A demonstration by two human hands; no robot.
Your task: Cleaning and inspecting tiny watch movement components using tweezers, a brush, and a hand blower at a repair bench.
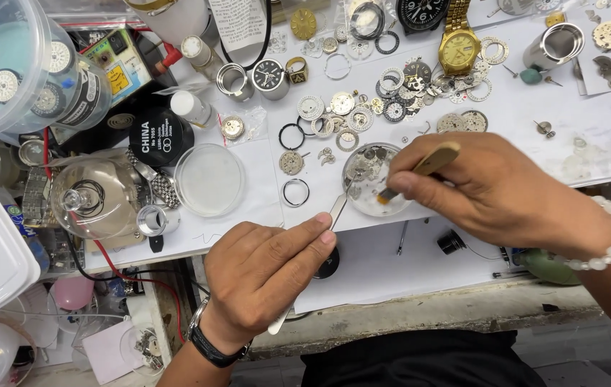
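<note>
Two bare hands meet over a small glass dish [373,179] of watch parts on a cluttered white table [535,136]. The left hand [266,276], a dark wristwatch on its wrist, has its fingers closed around steel tweezers [337,209] whose tips reach the dish rim. The right hand [495,190], wearing a white bead bracelet [610,240], pinches a tan-handled brush [420,170] with its bristles inside the dish. Loose gears, dials and rings lie scattered just beyond, near a gold watch [459,43] and an empty clear dish [210,179].

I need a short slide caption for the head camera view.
Left hand holds tweezers, right hand a brush, over a small glass dish.
</note>
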